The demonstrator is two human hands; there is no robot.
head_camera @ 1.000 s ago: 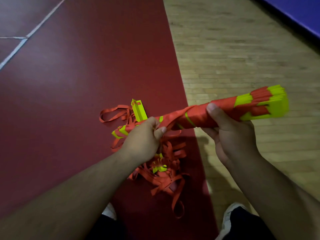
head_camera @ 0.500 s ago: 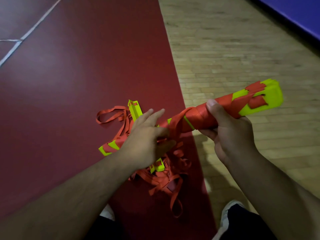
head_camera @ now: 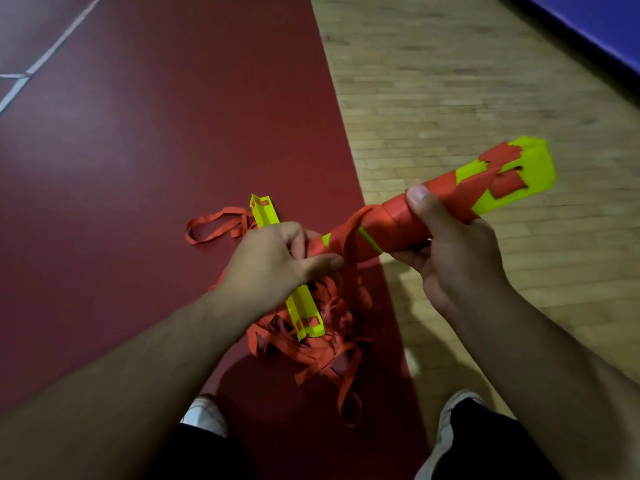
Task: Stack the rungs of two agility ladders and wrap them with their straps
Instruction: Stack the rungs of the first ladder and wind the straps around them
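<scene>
Above the mat [head_camera: 166, 140] edge, my right hand [head_camera: 450, 261] grips the bundle [head_camera: 391, 225]; my left hand [head_camera: 273, 261] holds its end. I should pull the strap [head_camera: 349, 271] taut, overlapping each turn.

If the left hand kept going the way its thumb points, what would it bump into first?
The left hand aims its thumb at the orange strap hanging off the wrapped rung bundle. The strap sits at the thumb tip, so probably that first.
</scene>
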